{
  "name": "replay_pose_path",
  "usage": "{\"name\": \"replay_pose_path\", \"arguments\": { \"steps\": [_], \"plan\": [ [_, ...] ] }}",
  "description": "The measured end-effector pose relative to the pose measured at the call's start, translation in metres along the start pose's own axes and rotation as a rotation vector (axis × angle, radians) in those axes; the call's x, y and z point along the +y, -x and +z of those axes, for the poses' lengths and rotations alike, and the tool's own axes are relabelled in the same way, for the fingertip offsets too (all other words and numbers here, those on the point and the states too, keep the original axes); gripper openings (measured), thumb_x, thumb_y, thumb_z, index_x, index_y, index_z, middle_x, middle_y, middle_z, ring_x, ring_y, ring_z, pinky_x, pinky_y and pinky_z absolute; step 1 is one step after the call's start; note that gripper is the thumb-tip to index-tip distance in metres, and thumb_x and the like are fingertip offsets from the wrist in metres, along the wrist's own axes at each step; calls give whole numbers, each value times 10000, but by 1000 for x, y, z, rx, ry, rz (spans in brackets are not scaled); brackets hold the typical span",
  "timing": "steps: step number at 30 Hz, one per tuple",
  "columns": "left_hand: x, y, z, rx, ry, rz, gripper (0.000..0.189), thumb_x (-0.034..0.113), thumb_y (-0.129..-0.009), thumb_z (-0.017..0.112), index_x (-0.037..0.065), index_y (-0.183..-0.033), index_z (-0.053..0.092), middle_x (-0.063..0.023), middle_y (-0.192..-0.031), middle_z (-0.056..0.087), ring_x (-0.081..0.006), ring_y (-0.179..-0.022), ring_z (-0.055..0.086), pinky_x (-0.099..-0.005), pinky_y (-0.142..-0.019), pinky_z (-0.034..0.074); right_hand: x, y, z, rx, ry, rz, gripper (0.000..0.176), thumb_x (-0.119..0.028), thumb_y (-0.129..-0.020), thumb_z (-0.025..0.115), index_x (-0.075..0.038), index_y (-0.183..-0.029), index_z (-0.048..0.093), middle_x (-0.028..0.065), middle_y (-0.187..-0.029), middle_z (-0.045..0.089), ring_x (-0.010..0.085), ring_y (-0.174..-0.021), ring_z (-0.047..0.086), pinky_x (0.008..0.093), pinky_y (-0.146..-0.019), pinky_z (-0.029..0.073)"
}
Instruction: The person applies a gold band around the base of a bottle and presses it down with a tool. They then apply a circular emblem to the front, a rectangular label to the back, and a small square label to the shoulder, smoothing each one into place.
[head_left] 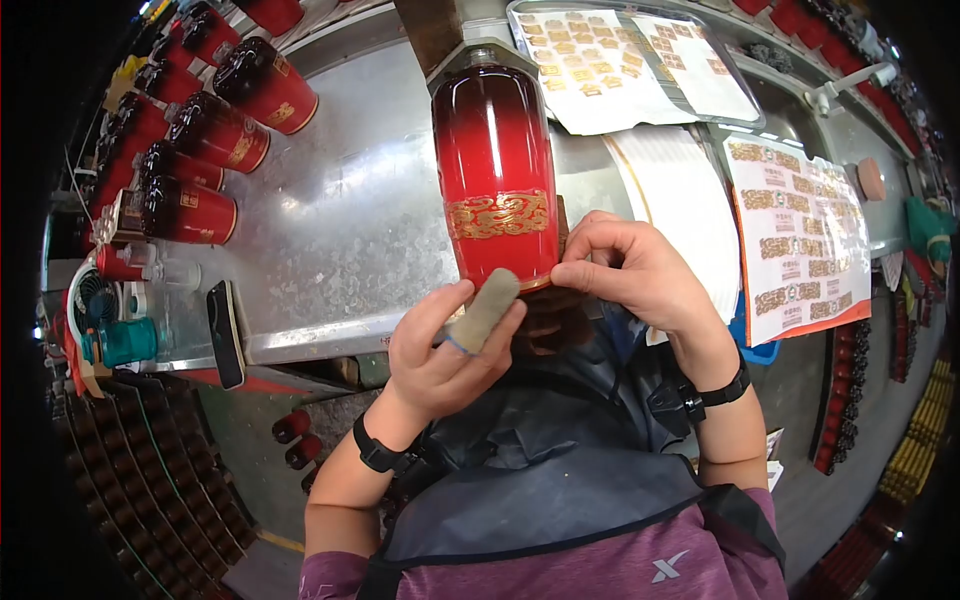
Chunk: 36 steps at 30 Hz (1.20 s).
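Note:
A glossy bottle [492,140], black at the neck and shading to red, lies in front of me with its neck pointing away. A gold scroll-patterned band [498,214] runs around its lower part. My left hand [440,345] is at the left of the bottle's base, fingers bent and apart, one fingertip touching the edge. A grey-green cloth finger cover [485,308] sits on one of its digits. My right hand [645,270] has thumb and index finger pinched together at the base's right edge; whatever is between them is too small to make out.
Several similar red-black bottles [265,85] stand at the left of the metal table [345,190]. A phone [225,335] lies at its front edge. To the right are a tray [745,95] with gold stickers on paper and a printed label sheet [800,240].

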<state>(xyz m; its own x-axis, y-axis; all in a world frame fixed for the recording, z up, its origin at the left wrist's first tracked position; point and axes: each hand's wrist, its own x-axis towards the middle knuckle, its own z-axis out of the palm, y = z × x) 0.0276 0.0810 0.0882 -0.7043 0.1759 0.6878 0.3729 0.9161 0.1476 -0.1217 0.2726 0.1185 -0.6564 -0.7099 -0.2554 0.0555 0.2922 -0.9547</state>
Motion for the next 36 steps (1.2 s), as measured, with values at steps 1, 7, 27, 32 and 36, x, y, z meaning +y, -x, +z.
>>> {"name": "replay_pose_path", "arguments": {
  "steps": [1,7,27,32,36],
  "plan": [
    [0,-6,3,3,3,1,413,90,-700,710,146,-1108,733,-58,-1121,625,-245,-1009,602,-349,-753,580,1,0,0,-3,-30,3,216,-232,-824,789,-43,-786,692,7,-800,519,58,-585,423,235,-542,350],
    [11,-23,14,-65,35,76,424,206,-737,755,150,-1155,716,-48,-1201,620,-238,-1013,554,-361,-807,535,4,1,1,28,0,-10,210,-228,-821,787,-41,-794,695,19,-799,526,67,-600,434,236,-548,358],
    [-14,-33,13,15,314,-393,887,223,-718,852,5,-1454,409,-227,-1372,512,-364,-1187,564,-400,-970,478,-33,25,1,43,-6,-100,164,-171,-839,776,-40,-800,686,-12,-787,494,49,-575,400,226,-543,338],
    [-13,-32,13,6,340,-428,875,255,-736,849,-19,-1444,414,-187,-1377,521,-328,-1231,529,-391,-1029,421,-21,23,-1,52,1,-133,155,-158,-840,770,-35,-806,683,-4,-784,507,50,-560,424,223,-539,349],
    [-14,-32,13,11,346,-416,889,252,-718,855,-7,-1446,415,-207,-1376,515,-345,-1214,545,-394,-1007,448,-19,20,-2,58,-8,-72,123,-106,-840,757,-27,-800,671,-6,-804,527,45,-600,435,218,-563,349]
  ]
}}
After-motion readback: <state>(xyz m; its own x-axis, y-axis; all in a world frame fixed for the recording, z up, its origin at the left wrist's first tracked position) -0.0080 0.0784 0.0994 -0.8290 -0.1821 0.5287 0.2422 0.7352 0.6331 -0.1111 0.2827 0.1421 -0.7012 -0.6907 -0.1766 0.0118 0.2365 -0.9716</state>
